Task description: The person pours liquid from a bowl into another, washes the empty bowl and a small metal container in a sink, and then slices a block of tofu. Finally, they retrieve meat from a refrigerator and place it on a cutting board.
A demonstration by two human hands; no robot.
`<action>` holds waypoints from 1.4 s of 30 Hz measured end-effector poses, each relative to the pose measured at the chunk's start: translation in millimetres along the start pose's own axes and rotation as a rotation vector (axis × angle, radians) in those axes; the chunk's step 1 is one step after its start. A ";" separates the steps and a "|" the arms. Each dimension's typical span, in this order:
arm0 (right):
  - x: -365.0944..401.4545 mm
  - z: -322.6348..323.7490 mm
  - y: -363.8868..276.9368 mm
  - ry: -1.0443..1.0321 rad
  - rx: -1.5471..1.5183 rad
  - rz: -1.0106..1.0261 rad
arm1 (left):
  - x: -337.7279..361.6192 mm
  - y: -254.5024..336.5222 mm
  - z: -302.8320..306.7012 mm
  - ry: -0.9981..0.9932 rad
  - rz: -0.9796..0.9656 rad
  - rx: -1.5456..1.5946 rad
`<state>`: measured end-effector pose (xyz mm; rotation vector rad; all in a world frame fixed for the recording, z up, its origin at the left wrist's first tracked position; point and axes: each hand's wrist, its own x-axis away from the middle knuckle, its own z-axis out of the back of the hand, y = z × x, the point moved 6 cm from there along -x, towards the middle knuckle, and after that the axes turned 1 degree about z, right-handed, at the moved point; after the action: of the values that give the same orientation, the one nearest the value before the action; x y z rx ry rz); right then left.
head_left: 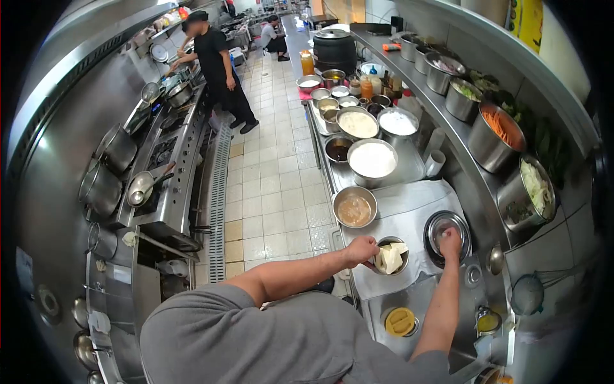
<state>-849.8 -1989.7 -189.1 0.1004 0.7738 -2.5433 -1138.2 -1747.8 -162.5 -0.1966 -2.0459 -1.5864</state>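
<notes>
My left hand (362, 251) is closed at the rim of a small metal pot (391, 273) holding pale, cut pieces (391, 257). My right hand (449, 242) is curled over a shiny round metal bowl (440, 228), which sits within a wider dark-rimmed pan (430, 255). What its fingers grip is hidden. A white cloth (412, 206) lies under the pot and the pan. Just beyond my left hand stands a bowl of cloudy brownish liquid (355, 210).
Bowls of white powder (373, 159) and sauces crowd the counter ahead. Along the right shelf (441, 105) stand pots of cut vegetables. A yellow-lidded container (400, 322) is near my body. Across the tiled aisle (265, 185), a person in black (214, 61) works at the stove (173, 153).
</notes>
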 end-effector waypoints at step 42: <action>58.9 60.7 -304.8 0.602 -0.269 -0.419 | -166.9 571.4 189.0 -0.452 -0.082 -0.523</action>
<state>-1039.0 -1826.0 4.4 0.7039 1.4918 -2.7837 -814.0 -1367.6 212.1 -0.7260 -1.9118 -2.2711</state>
